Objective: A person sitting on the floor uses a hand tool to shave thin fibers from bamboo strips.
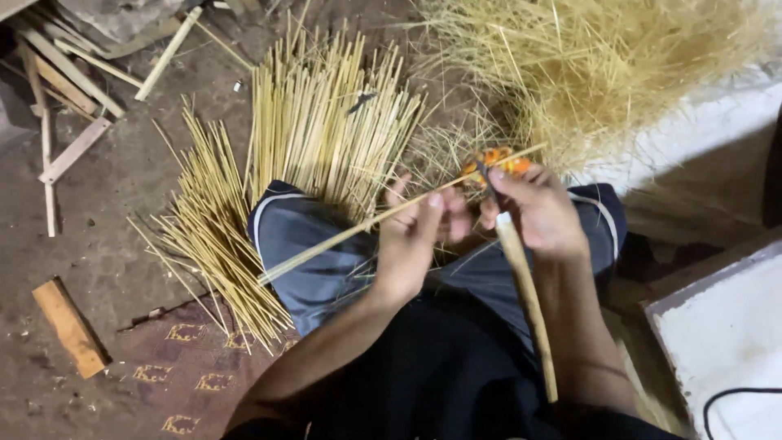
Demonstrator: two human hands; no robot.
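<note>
My left hand (417, 236) pinches a long thin bamboo stick (342, 236) that slants down to the left across my knee. My right hand (538, 213) grips a knife with a pale wooden handle (525, 301); its dark blade (485, 175) rests against the stick near its upper end. Something orange (497, 160) sits just beyond the blade, partly hidden by my fingers. Both hands are close together above my lap.
Piles of cut bamboo sticks (318, 122) fan out on the dirt floor ahead and left. A heap of fine shavings (603, 65) lies at the upper right. Wood scraps (69, 326) lie left, a patterned mat (187, 367) below, a white board (725, 334) right.
</note>
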